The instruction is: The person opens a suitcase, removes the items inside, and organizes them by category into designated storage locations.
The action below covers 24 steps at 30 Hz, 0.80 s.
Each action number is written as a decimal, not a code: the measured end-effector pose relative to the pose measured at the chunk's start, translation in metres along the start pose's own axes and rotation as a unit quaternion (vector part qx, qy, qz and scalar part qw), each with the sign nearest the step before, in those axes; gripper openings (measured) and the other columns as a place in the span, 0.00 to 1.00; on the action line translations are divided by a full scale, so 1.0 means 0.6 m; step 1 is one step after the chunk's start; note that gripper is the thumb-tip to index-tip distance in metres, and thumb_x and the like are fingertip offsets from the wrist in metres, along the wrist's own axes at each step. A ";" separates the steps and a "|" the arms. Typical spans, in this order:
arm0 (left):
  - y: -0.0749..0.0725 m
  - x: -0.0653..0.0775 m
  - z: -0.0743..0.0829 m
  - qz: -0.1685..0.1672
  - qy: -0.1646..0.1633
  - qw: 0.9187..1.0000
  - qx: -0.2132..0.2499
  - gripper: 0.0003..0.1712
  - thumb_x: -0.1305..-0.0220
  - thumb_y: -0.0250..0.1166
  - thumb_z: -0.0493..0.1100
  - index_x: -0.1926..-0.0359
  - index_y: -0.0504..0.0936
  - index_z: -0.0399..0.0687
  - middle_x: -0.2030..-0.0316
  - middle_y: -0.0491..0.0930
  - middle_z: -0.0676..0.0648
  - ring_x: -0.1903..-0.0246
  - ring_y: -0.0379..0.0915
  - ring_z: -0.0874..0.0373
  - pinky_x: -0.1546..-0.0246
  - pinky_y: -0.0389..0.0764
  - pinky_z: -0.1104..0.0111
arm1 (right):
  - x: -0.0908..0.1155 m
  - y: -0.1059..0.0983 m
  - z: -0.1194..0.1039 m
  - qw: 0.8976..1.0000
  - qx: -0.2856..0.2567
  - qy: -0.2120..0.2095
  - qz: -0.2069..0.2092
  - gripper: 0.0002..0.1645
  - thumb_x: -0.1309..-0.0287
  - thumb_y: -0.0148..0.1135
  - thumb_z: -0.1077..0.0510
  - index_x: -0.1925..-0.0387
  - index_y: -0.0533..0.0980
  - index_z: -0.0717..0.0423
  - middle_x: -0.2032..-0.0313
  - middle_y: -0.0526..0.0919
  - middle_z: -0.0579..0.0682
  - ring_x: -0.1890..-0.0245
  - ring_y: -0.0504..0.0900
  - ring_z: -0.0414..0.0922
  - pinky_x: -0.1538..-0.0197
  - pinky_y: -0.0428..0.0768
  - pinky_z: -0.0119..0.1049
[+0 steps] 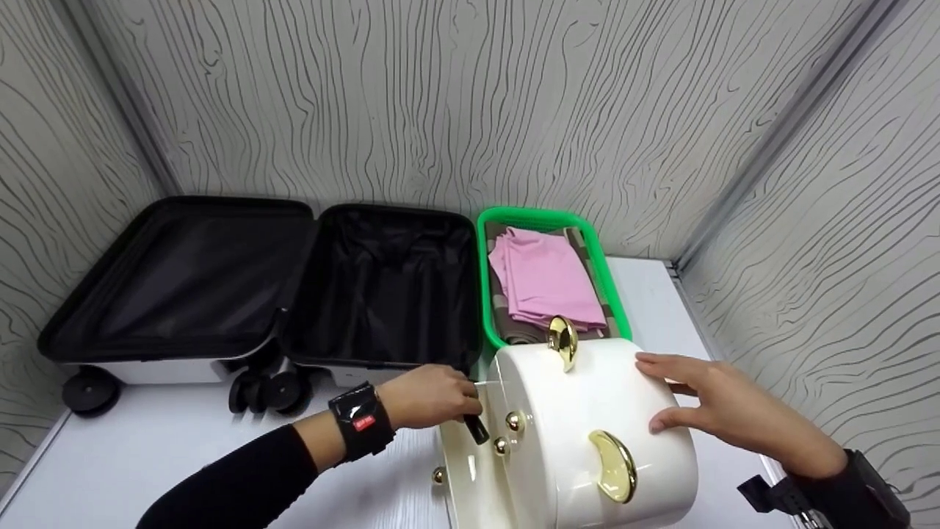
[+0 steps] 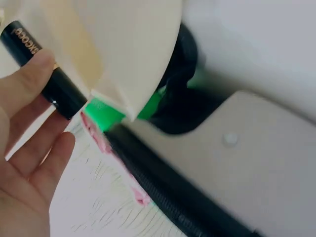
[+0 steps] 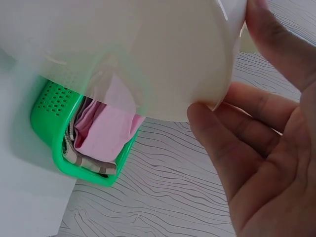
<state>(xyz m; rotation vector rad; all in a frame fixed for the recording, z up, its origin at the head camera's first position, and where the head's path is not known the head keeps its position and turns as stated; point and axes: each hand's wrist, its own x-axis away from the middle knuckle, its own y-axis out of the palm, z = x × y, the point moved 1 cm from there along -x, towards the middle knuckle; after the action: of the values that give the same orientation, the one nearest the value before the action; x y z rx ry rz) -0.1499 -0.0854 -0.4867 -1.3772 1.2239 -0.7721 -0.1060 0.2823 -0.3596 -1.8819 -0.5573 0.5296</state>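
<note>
My left hand [image 1: 433, 397] pinches a black cosmetic tube [image 2: 66, 94] with gold lettering between thumb and fingers. The tube is tilted over the open left side of a white cosmetic storage box [image 1: 580, 400]. Gold crescent handles [image 1: 615, 466] and small gold knobs [image 1: 514, 421] stand on the box. At the box's right side, my right hand [image 1: 709, 397] holds the curved edge of its cover. In the right wrist view, fingers and thumb lie at that white edge [image 3: 173, 94]. Most of the box's inside is hidden from above.
An open suitcase [image 1: 312, 242] with black lining lies at the back left, its wheels [image 1: 92, 391] toward me. A green basket [image 1: 613, 290] beside it holds folded pink cloth [image 1: 551, 279] over brown striped fabric. Wood-grain panels [image 1: 411, 103] enclose the white table [image 1: 367, 463].
</note>
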 end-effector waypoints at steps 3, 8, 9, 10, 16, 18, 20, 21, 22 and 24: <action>0.017 -0.004 0.010 -0.020 0.021 0.999 -0.018 0.04 0.44 0.69 0.52 0.68 0.83 0.62 0.68 0.81 0.62 0.68 0.76 0.65 0.69 0.76 0.74 | 0.000 0.000 0.000 1.000 0.008 -0.003 0.003 0.43 0.53 0.72 0.39 0.40 0.76 0.59 0.42 0.79 0.51 0.43 0.78 0.45 0.45 0.69 0.18; 0.042 -0.015 0.030 -0.069 0.037 0.996 -0.042 0.05 0.50 0.71 0.52 0.73 0.82 0.66 0.71 0.80 0.64 0.71 0.76 0.66 0.76 0.74 0.74 | -0.001 0.001 0.001 1.000 0.004 -0.006 0.001 0.43 0.52 0.72 0.40 0.40 0.75 0.61 0.42 0.79 0.53 0.43 0.77 0.47 0.44 0.68 0.18; 0.045 -0.017 0.033 -0.078 0.041 0.995 -0.046 0.05 0.51 0.71 0.53 0.75 0.82 0.66 0.72 0.80 0.64 0.72 0.76 0.66 0.76 0.74 0.74 | -0.001 0.002 0.001 1.000 0.004 -0.007 0.000 0.43 0.52 0.72 0.40 0.40 0.75 0.62 0.42 0.79 0.53 0.43 0.77 0.47 0.44 0.69 0.19; 0.049 -0.019 0.036 -0.087 0.046 0.994 -0.051 0.05 0.51 0.71 0.52 0.76 0.82 0.67 0.72 0.80 0.64 0.72 0.76 0.67 0.77 0.74 0.74 | -0.001 0.002 0.001 1.000 0.000 -0.007 -0.001 0.43 0.52 0.72 0.41 0.40 0.75 0.63 0.42 0.79 0.54 0.43 0.77 0.47 0.45 0.70 0.19; 0.056 -0.037 0.053 -0.123 0.046 0.988 -0.085 0.10 0.52 0.71 0.48 0.84 0.79 0.66 0.81 0.80 0.63 0.81 0.74 0.66 0.82 0.71 0.72 | 0.000 0.002 0.001 1.000 -0.027 0.000 -0.004 0.43 0.52 0.73 0.42 0.40 0.75 0.65 0.41 0.78 0.55 0.41 0.74 0.41 0.46 0.70 0.19; 0.055 -0.042 0.058 -0.136 0.032 0.986 -0.091 0.12 0.54 0.71 0.47 0.86 0.78 0.66 0.83 0.79 0.62 0.85 0.71 0.65 0.85 0.69 0.71 | 0.001 0.001 0.001 0.999 -0.047 -0.001 -0.006 0.42 0.52 0.74 0.45 0.40 0.74 0.66 0.41 0.77 0.57 0.41 0.73 0.38 0.46 0.72 0.20; 0.053 -0.045 0.061 -0.155 0.020 0.984 -0.083 0.13 0.55 0.72 0.46 0.87 0.77 0.66 0.83 0.79 0.61 0.86 0.69 0.65 0.87 0.67 0.70 | 0.003 0.002 0.001 0.998 -0.068 -0.005 -0.008 0.42 0.52 0.75 0.48 0.40 0.73 0.67 0.41 0.77 0.59 0.40 0.71 0.35 0.48 0.74 0.22; 0.052 -0.046 0.062 -0.163 0.014 0.984 -0.077 0.13 0.56 0.73 0.46 0.86 0.77 0.65 0.83 0.79 0.61 0.86 0.68 0.64 0.87 0.67 0.70 | 0.003 0.002 0.002 0.997 -0.079 -0.006 -0.009 0.42 0.52 0.75 0.49 0.39 0.73 0.68 0.40 0.76 0.61 0.40 0.70 0.33 0.48 0.75 0.23; 0.051 -0.046 0.062 -0.169 0.006 0.983 -0.065 0.13 0.56 0.73 0.46 0.86 0.77 0.64 0.83 0.79 0.61 0.86 0.67 0.64 0.88 0.67 0.70 | 0.004 0.002 0.002 0.996 -0.090 -0.005 -0.011 0.42 0.52 0.75 0.51 0.39 0.73 0.68 0.40 0.75 0.62 0.40 0.69 0.32 0.48 0.76 0.24; 0.047 -0.044 0.058 -0.171 -0.007 0.985 -0.034 0.11 0.55 0.74 0.47 0.84 0.79 0.62 0.81 0.79 0.60 0.84 0.69 0.64 0.86 0.68 0.70 | 0.004 0.002 0.001 0.995 -0.099 0.000 -0.010 0.42 0.52 0.75 0.50 0.39 0.73 0.69 0.40 0.75 0.62 0.40 0.67 0.29 0.48 0.76 0.24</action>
<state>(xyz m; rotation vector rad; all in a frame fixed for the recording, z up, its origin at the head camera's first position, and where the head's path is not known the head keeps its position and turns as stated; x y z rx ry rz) -0.1308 -0.0468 -0.5160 -1.6716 1.0228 -0.9615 -0.1043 0.2839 -0.3612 -2.0619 -0.6484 0.4747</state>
